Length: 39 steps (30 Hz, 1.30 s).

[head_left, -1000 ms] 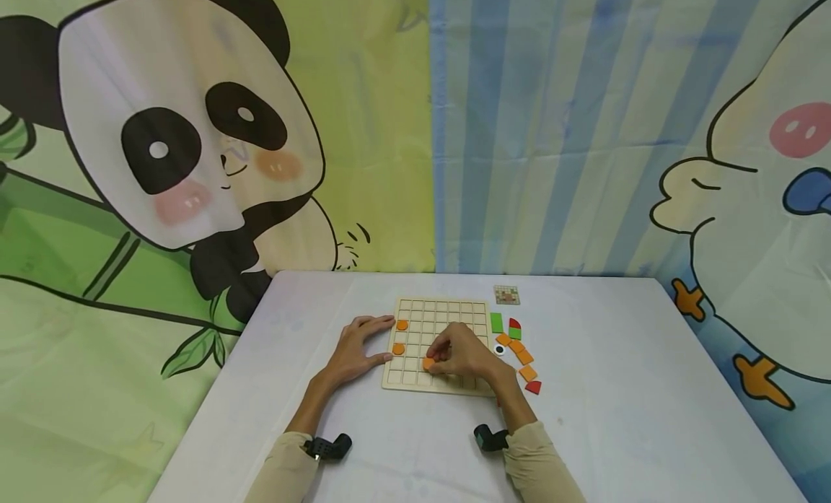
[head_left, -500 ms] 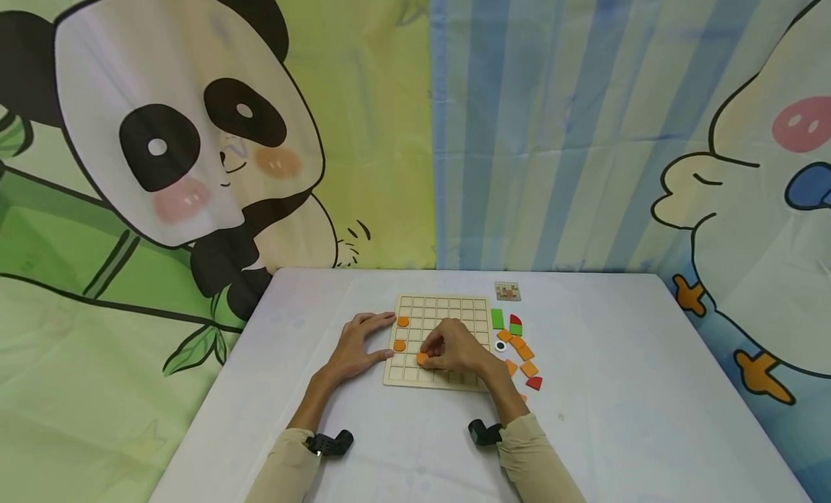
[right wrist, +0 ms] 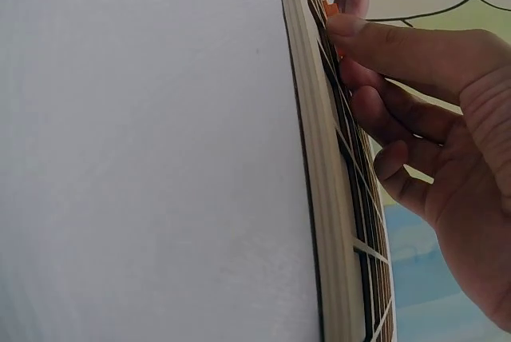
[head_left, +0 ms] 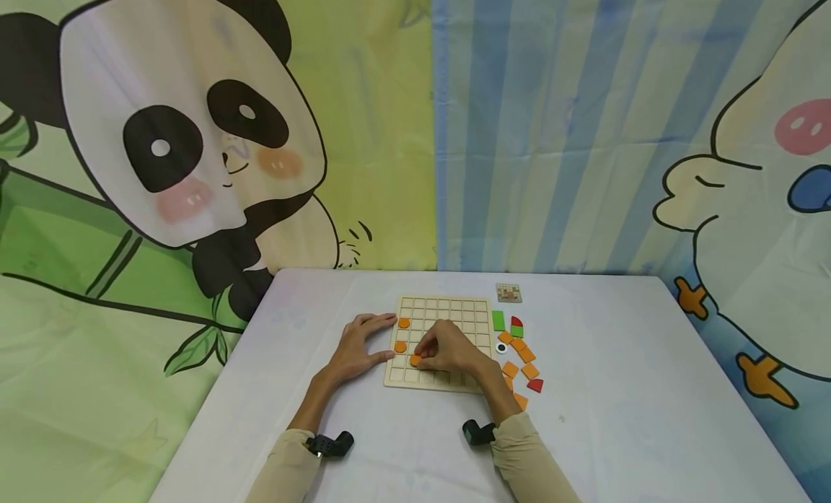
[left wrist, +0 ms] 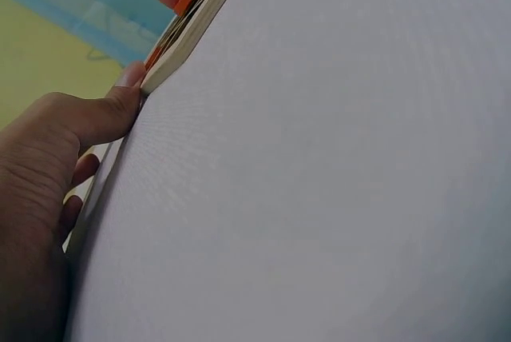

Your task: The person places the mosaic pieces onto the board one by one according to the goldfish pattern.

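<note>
A wooden grid board (head_left: pixel 477 305) lies flat on the table. Two orange pieces (head_left: pixel 400 347) sit in cells along its left side. My left hand (head_left: pixel 355 349) rests spread at the board's left edge, and its thumb (left wrist: pixel 120 102) touches the rim in the left wrist view. Thumb and index finger of my right hand (head_left: pixel 451 348) pinch a small orange tile (head_left: pixel 414 360) low over the board's lower left cells. In the right wrist view, the right hand's other fingers (right wrist: pixel 399 162) curl loosely beside the grid; the tile is mostly hidden behind the fingertips.
Loose pieces lie right of the board: a green rectangle (head_left: pixel 498 320), a red and green pair (head_left: pixel 516 326), a black-and-white ring (head_left: pixel 501 348), several orange squares (head_left: pixel 530 372) and a red piece (head_left: pixel 535 385). A small patterned card (head_left: pixel 509 293) lies behind them.
My right hand has slid left across the board with the orange tile, uncovering more orange squares near the right wrist. The left hand has stayed at the board's edge.
</note>
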Each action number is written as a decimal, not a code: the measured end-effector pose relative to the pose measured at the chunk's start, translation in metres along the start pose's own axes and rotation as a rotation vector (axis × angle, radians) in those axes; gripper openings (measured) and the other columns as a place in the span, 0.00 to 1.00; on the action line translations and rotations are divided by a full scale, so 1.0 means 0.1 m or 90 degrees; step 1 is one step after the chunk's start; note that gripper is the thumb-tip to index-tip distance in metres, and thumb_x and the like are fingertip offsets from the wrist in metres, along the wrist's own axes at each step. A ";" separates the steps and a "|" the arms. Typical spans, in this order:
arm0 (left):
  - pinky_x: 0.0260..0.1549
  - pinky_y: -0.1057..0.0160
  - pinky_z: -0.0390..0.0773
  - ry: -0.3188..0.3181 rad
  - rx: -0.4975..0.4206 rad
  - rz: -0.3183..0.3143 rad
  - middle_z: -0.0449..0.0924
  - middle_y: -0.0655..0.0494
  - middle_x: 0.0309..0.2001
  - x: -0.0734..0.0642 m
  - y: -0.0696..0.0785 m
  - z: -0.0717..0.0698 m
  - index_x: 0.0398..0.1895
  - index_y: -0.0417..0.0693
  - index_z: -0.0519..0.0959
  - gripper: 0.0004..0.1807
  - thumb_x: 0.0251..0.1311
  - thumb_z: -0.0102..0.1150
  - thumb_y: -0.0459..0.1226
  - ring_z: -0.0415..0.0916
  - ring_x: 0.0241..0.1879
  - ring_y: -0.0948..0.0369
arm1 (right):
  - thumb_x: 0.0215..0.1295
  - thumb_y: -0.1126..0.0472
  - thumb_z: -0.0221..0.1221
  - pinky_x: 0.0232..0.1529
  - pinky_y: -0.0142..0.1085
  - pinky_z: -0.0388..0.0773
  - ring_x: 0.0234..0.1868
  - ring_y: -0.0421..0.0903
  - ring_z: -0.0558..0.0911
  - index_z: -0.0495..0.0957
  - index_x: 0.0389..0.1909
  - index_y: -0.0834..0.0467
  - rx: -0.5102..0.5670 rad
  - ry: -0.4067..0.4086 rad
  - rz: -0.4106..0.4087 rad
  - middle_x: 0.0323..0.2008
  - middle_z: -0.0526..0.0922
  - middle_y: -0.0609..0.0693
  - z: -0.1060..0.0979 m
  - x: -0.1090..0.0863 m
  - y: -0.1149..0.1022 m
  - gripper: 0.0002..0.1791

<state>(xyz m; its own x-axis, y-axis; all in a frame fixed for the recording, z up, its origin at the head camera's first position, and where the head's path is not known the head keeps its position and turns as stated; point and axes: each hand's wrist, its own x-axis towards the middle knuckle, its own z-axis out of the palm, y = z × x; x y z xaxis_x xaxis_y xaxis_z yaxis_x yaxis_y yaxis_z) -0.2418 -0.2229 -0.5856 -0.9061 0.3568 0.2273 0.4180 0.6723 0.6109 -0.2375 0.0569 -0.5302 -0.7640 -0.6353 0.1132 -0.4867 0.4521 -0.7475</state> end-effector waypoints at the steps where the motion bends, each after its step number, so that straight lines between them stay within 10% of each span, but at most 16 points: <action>1: 0.74 0.37 0.60 0.000 -0.002 0.002 0.73 0.65 0.80 0.00 0.00 0.00 0.79 0.62 0.75 0.41 0.62 0.80 0.50 0.66 0.77 0.50 | 0.60 0.68 0.78 0.35 0.29 0.83 0.29 0.35 0.84 0.94 0.39 0.62 0.003 -0.001 -0.001 0.30 0.92 0.48 0.00 0.00 0.00 0.07; 39: 0.76 0.37 0.58 -0.002 0.004 -0.004 0.73 0.66 0.80 0.00 -0.04 0.01 0.79 0.62 0.75 0.42 0.61 0.81 0.50 0.66 0.78 0.51 | 0.58 0.63 0.81 0.35 0.29 0.83 0.29 0.34 0.84 0.94 0.37 0.59 -0.012 0.019 0.006 0.29 0.91 0.45 -0.05 -0.07 0.02 0.08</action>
<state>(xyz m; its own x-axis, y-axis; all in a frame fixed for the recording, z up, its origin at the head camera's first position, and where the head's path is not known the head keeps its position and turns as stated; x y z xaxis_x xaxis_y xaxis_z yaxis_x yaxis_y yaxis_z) -0.2437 -0.2246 -0.5889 -0.9087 0.3545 0.2205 0.4122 0.6785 0.6080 -0.2350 0.0658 -0.5293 -0.7804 -0.6125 0.1255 -0.4868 0.4694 -0.7367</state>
